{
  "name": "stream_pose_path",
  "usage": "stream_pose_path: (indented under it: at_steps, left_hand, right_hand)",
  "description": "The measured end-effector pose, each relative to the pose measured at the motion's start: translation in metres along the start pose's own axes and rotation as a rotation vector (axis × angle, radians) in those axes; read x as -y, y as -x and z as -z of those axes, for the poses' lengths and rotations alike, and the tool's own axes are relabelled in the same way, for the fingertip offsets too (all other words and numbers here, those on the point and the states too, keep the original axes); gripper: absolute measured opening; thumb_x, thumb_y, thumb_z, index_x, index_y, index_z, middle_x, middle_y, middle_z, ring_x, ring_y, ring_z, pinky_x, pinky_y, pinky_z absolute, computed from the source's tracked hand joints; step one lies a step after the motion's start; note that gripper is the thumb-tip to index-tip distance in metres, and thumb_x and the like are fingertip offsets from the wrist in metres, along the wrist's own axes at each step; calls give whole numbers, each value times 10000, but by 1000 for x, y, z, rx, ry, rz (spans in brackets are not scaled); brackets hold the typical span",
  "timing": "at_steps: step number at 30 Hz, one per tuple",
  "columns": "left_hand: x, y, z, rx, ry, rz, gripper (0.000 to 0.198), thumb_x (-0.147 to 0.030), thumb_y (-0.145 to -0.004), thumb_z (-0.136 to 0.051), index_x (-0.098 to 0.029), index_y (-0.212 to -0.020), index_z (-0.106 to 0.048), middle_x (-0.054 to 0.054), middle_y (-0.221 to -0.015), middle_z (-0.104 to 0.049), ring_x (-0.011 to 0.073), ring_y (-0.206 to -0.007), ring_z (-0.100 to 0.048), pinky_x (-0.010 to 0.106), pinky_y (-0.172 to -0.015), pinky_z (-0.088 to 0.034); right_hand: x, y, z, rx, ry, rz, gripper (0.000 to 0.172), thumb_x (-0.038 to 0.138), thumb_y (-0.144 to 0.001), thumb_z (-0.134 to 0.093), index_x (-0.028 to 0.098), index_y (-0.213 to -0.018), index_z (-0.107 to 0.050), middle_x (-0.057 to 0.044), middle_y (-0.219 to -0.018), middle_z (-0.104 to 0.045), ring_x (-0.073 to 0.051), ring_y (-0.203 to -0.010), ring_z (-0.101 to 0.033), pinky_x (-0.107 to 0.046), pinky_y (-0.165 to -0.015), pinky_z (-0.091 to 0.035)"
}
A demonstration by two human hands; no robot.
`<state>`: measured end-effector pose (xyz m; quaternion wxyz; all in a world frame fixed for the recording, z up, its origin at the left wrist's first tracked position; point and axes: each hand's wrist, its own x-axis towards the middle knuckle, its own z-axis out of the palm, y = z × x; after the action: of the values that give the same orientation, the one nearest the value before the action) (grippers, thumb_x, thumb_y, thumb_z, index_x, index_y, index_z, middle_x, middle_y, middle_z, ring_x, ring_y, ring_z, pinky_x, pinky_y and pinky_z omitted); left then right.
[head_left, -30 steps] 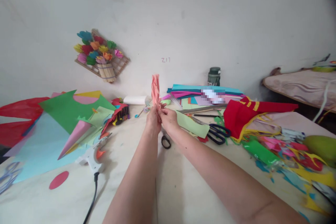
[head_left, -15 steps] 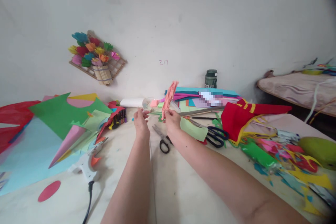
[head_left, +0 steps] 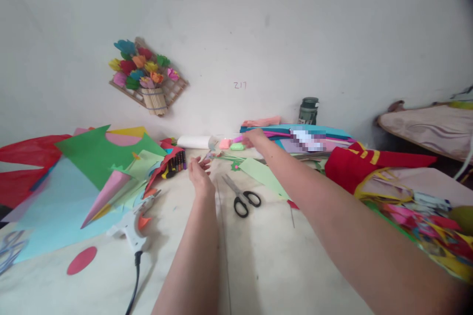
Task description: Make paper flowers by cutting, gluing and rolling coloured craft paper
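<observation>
My left hand [head_left: 200, 175] is above the table's middle, palm turned inward, fingers loosely curled and apart with nothing seen in them. My right hand [head_left: 255, 138] reaches to the back, by the left end of a stack of folded coloured paper [head_left: 328, 131]. Its fingers are slightly blurred, but they look loose and free. A strip of salmon crepe paper [head_left: 264, 121] lies on the stack just behind that hand. Black-handled scissors [head_left: 242, 199] lie open between my forearms. A light green paper sheet [head_left: 264, 177] is partly covered by my right forearm.
At left are a white glue gun [head_left: 129, 231] with its cord, a pink paper cone [head_left: 107, 197] and a red paper disc [head_left: 82, 260]. A white roll [head_left: 194, 142] and a dark bottle [head_left: 308, 110] stand near the wall. Red cloth [head_left: 343, 170] and paper scraps [head_left: 439, 231] lie at right.
The salmon crepe paper, upright in my right hand before, now lies on the paper stack. My right hand has moved back and right in the room, away from the scissors. The view has shifted left.
</observation>
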<state>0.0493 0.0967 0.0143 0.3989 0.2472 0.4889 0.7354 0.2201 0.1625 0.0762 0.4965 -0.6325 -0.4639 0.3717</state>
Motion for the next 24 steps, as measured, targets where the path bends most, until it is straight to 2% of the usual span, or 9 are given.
stream_pose_path:
  at_steps: [5,8,11,14,16,20,24]
  left_hand:
    - [4,2,1,52,44,46,349,-449,-796,-331,-161,-879,-509,32,-728,-586,97,-553,-473,223,-509,-331]
    - [7,3,3,60,106,147,353,-445,-817,-311,-162,-826,-523,38,-745,-587,96,-566,-484,229,-546,-356]
    - [7,7,9,50,174,224,340,-410,-838,-297,-157,-760,-510,37,-706,-570,87,-550,-488,222,-576,-369]
    - [4,14,16,76,183,215,336,-410,-840,-303,-157,-748,-505,33,-695,-565,85,-543,-495,218,-574,-366]
    - [1,22,23,93,152,205,337,-418,-835,-313,-157,-763,-513,34,-710,-572,88,-545,-498,223,-570,-362]
    - [-5,41,35,90,102,190,327,-413,-829,-329,-153,-772,-518,33,-712,-582,85,-549,-498,231,-592,-361]
    - [-23,55,44,58,-2,183,248,-340,-813,-375,-146,-755,-516,42,-697,-594,95,-570,-531,250,-623,-377]
  right_hand:
    - [-30,49,4,95,121,56,48,125,-691,-575,103,-648,-575,-23,-570,-593,-68,-407,-485,-164,-382,-360]
    - [-40,77,3,201,398,179,76,191,-688,-582,128,-660,-613,-20,-615,-621,-73,-449,-509,-169,-427,-378]
    - [-45,111,-5,276,719,356,126,270,-686,-581,181,-738,-653,-28,-760,-656,-139,-688,-588,-215,-598,-423]
    - [-48,145,-15,284,992,490,286,334,-681,-565,216,-931,-636,-68,-1031,-606,-221,-932,-538,-284,-706,-415]
    - [-51,162,-20,288,1116,555,318,297,-696,-534,195,-986,-616,-97,-1081,-571,-247,-993,-494,-311,-743,-401]
    - [-60,176,-24,236,1211,629,301,195,-736,-446,163,-985,-612,-113,-1044,-566,-252,-989,-468,-347,-784,-368]
    - [-64,176,-22,174,1268,588,318,137,-753,-396,143,-986,-612,-138,-1061,-546,-259,-982,-458,-360,-766,-352]
